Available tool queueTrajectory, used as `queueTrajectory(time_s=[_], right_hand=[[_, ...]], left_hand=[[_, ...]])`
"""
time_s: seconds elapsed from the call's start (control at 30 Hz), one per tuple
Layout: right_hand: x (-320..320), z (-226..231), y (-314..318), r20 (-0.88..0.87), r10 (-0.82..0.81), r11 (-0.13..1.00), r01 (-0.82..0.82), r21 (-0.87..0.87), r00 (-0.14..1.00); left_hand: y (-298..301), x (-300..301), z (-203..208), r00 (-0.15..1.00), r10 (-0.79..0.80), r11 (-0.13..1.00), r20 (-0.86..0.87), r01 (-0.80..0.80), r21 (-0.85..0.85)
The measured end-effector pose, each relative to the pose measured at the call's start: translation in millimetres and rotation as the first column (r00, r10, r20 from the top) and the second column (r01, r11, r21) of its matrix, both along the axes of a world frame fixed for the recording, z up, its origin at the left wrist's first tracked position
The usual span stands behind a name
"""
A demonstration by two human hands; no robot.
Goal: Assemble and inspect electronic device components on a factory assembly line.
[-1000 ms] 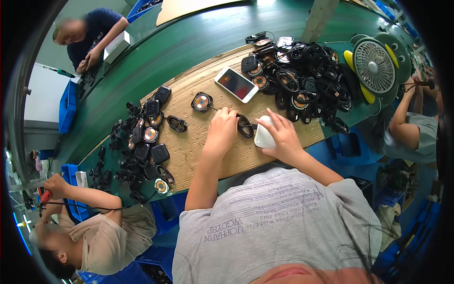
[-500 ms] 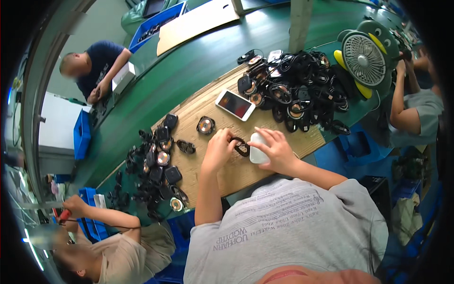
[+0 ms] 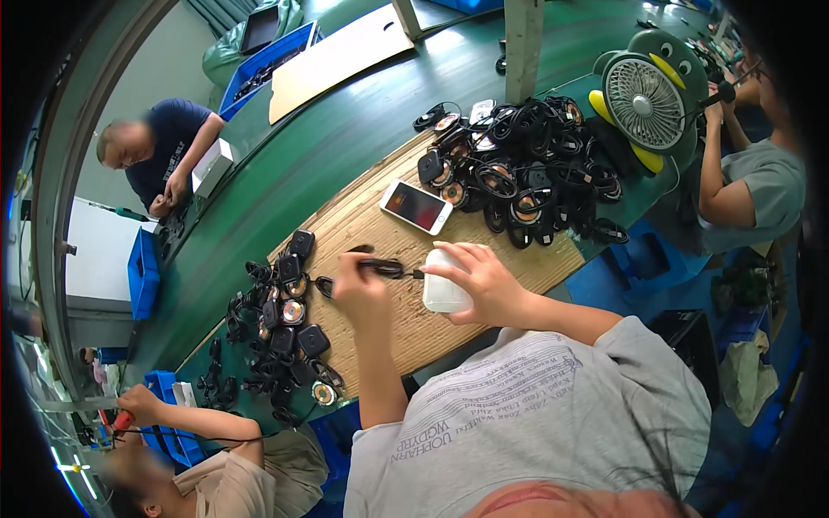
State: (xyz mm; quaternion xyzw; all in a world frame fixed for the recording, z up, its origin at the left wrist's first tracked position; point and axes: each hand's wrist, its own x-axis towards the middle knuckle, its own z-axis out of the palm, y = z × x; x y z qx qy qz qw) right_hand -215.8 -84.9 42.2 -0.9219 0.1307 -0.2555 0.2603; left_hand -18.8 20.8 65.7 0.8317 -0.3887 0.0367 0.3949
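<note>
My left hand (image 3: 361, 285), a little blurred, is closed on a coiled black cable (image 3: 386, 268) above the cardboard. The cable's plug end meets the left side of a white rounded case (image 3: 442, 285); whether it is plugged in I cannot tell. My right hand (image 3: 479, 281) wraps round that case from the right. Beyond both hands a white phone (image 3: 415, 207) with a dark screen lies flat. To the left is a pile of black square gadgets (image 3: 313, 340) and round copper-coloured discs (image 3: 294, 311) with cables. Part of what lies behind my left hand is hidden.
A larger heap of black cables and discs (image 3: 527, 173) covers the far right of the cardboard sheet (image 3: 484, 324). Behind it stand a penguin-shaped fan (image 3: 642, 102) and a post (image 3: 523, 52). Co-workers sit at left and right; one person (image 3: 164, 155) is across the green bench (image 3: 345, 129).
My left hand has moved left with the cable, whose plug end now reaches the white case. My right hand still holds the case. The whole view has shifted slightly.
</note>
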Motion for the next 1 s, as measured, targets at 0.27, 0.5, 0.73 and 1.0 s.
queueTrajectory(time_s=[0.27,0.5,0.73,1.0], right_hand=[[4.3,-16.6,-11.1,0.099,0.009,0.997,-0.016,0.074,0.995],[8.4,-20.1,-0.3,0.037,-0.041,0.999,0.041,-0.002,0.998],[9.9,-22.3,-2.0,0.029,-0.002,1.0,0.001,0.026,1.0],[-20.7,-28.8,-19.5,-0.086,-0.087,0.996,0.086,-0.019,0.993]], left_hand=[[12.8,33.7,11.7,0.752,-0.262,0.958,-0.604,0.28,-0.067],[3.0,-10.6,-1.1,0.498,-0.321,0.945,-0.805,0.108,-0.31],[3.8,-14.0,-18.6,0.977,-0.188,0.978,-0.104,0.177,-0.11],[91.4,124.1,35.5,0.906,0.423,0.875,0.022,-0.402,-0.271]])
